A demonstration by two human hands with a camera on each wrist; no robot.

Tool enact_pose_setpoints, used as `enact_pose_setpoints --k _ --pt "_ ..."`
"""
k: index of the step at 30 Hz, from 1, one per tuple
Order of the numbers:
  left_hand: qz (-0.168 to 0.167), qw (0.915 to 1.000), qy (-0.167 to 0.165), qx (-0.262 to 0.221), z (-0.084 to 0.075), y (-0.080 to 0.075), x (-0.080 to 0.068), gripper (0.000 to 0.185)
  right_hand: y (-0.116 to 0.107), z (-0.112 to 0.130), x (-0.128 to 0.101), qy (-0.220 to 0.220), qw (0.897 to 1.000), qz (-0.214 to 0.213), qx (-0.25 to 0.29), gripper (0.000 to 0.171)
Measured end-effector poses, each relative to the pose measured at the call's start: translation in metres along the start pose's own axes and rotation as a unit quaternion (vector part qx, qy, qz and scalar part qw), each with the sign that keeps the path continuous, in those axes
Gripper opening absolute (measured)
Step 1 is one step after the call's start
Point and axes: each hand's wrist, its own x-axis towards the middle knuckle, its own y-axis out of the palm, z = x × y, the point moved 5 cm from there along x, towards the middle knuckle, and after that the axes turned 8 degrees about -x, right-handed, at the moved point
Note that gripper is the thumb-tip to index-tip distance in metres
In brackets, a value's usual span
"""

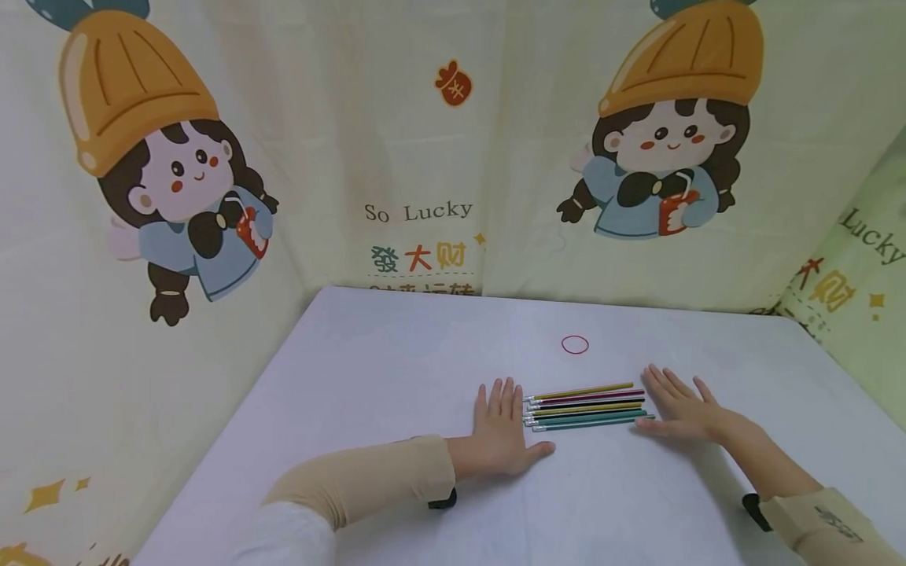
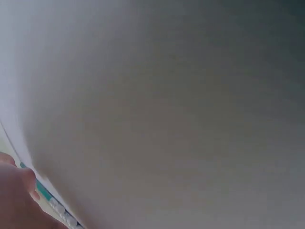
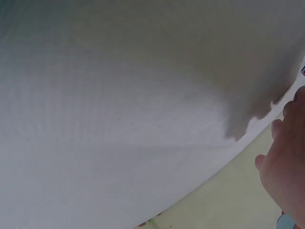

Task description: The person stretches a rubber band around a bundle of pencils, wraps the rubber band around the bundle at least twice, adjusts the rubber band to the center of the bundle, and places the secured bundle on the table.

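Around the pencils (image 1: 587, 407), the left hand (image 1: 499, 435) is wide at nine o'clock, right hand (image 1: 685, 414) wide at three, red circle (image 1: 575, 336) at twelve!

Left grip (image 1: 499, 434), right grip (image 1: 685, 412) both straight-fingered

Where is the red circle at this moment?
In the head view, the red circle is on the white tabletop, right of centre, just beyond the row of eraser-tipped pencils.
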Motion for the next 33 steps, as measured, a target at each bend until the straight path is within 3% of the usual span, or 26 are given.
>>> enact_pose_setpoints --k 6,11,18,33 --pt "0.008 0.9986 -0.045 -0.026 -0.004 0.005 0.005 0.102 0.003 0.005 0.002 -0.006 1.0 0.003 -0.013 0.096" --pt "0.008 0.9971 -0.067 -0.036 -0.003 -0.001 0.003 0.104 0.004 0.008 0.005 -0.012 1.0 0.0 -0.013 0.097" --pt "0.017 0.9969 -0.071 -0.027 -0.004 -0.005 0.002 0.102 0.008 0.006 0.007 -0.015 0.999 -0.007 -0.03 0.098" --pt "0.03 0.9951 -0.094 0.005 -0.012 0.007 0.014 0.102 0.009 0.018 0.01 -0.017 1.0 -0.017 -0.02 0.095"
